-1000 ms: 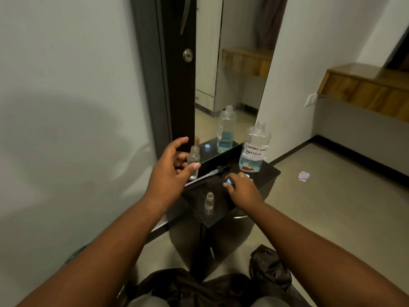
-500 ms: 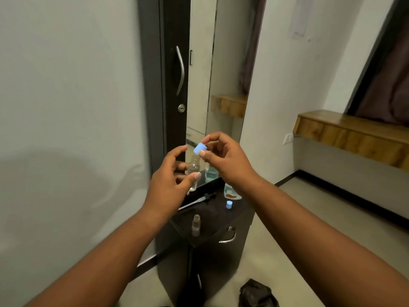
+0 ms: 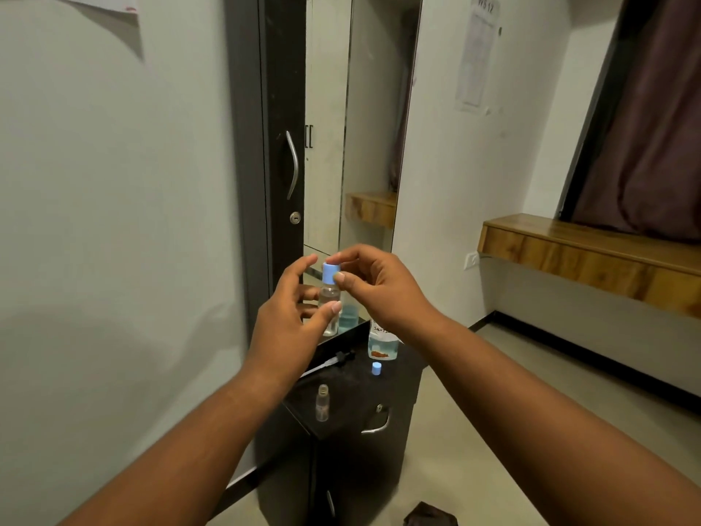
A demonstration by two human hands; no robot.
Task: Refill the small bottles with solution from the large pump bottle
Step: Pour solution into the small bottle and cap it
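Note:
My left hand (image 3: 288, 320) holds a small clear bottle (image 3: 329, 309) upright, raised in front of the mirror. My right hand (image 3: 373, 286) pinches a light blue cap (image 3: 329, 272) that sits on the bottle's neck. Below, on the black cabinet top (image 3: 352, 396), a second small clear bottle (image 3: 322, 403) stands uncapped. A second blue cap (image 3: 376, 368) lies near it. The large labelled bottle (image 3: 382, 341), holding some bluish liquid, stands at the back, its upper part hidden behind my right wrist. A pump tube with a black head (image 3: 330, 363) lies flat on the top.
A tall mirror (image 3: 360, 127) rises behind the cabinet, beside a dark door with a curved handle (image 3: 293, 165). The cabinet has a drawer handle (image 3: 377, 427). A wooden shelf (image 3: 591, 256) runs along the right wall. A dark cloth (image 3: 430, 516) lies on the floor.
My right hand picked up a blue cap from the cabinet top, raised it and set it on the small bottle in my left hand. The view tilted upward.

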